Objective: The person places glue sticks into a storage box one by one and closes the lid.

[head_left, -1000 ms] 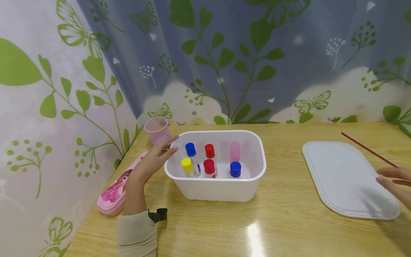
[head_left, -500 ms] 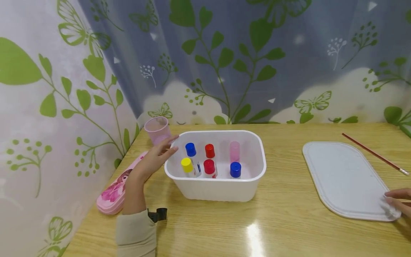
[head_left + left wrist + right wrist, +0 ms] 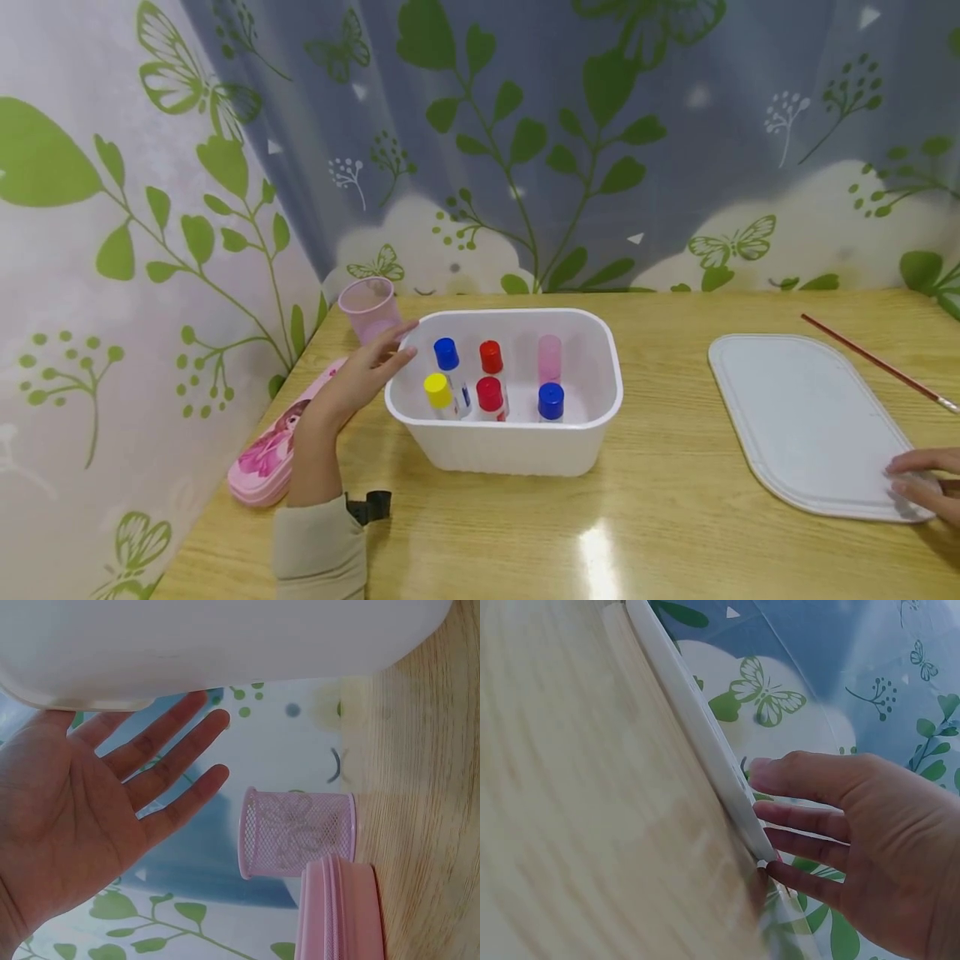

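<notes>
My left hand rests at the left rim of a white plastic bin. Its fingers are straight in the left wrist view, with the thumb at the bin's edge. Several small clear tubes stand upright inside, with blue caps, red caps and a yellow cap; one tube is pink. At the far right, my right hand holds the near corner of a flat white lid lying on the table. In the right wrist view the thumb is above the lid's edge, the other fingertips against it.
Behind the lid lies a thin dark-red pencil. Left of the bin are a pink mesh pen cup and a pink zipped pencil case. A leaf-patterned curtain stands behind the wooden table.
My right hand has come down past the pencil's end onto the lid's near corner, then shifted slightly left over it. The left hand, bin and lid have stayed in place.
</notes>
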`<state>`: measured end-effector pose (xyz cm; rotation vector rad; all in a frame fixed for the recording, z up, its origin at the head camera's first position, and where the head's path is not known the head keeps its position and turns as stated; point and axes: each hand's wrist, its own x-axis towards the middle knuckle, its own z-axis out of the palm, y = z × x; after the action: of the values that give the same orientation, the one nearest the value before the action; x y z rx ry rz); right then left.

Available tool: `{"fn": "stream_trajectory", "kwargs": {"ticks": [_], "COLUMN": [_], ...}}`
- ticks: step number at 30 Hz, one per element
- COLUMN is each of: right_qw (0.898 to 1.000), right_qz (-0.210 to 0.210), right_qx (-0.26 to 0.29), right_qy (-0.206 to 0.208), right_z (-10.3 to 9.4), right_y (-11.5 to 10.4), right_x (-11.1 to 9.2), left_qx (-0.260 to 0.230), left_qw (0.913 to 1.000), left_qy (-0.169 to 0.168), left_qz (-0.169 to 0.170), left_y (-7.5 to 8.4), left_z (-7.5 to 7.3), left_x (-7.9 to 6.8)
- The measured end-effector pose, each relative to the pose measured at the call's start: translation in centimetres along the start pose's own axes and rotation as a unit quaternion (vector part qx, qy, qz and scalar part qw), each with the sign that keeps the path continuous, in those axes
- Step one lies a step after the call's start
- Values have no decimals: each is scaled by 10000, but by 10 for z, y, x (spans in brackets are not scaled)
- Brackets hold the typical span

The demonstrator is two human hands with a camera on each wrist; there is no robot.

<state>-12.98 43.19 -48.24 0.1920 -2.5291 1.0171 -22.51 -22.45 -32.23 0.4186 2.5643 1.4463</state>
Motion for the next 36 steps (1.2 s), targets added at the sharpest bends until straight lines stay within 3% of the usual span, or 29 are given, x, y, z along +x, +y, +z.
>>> {"fn": "stream_trajectory", "kwargs": {"ticks": [2, 4, 9, 13, 17, 22, 25, 30, 36], "right_qw": [9989, 9976, 9966, 9883, 9820, 9857, 9841, 9794, 9799], "right_qz": [-441, -558, -806, -1479, -1857, -1612, -1695, -1996, -1914], "right_qx": [-148, -372, -73, 372, 273, -71, -182, 230, 567], "right_qy": [-46, -168, -138, -46, -203, -493, -490, -193, -46], "right_z": [1, 1, 5, 6, 3, -2, -3, 1, 2], "right_y": [0, -1, -2, -5, -9, -10, -12, -20, -30], "right_x": [0, -2, -6, -5, -6, -11, -10, -5, -3], "left_qx": [0, -5, 42, 78, 86, 96, 48, 12, -33], "left_qw": [10000, 10000, 10000, 9999, 10000, 9999, 10000, 10000, 10000], "left_qy": [-2, -3, 42, 59, 47, 48, 41, 40, 8], "left_qz": [-2, 1, 28, 45, 9, -42, -41, -39, -75], "left_y": [1, 1, -1, -3, -3, -1, -1, -2, 1], "left_z": [0, 0, -1, -1, -1, 0, 0, 0, 0], "left_x": [0, 0, 0, 1, 1, 0, 0, 0, 0]}}
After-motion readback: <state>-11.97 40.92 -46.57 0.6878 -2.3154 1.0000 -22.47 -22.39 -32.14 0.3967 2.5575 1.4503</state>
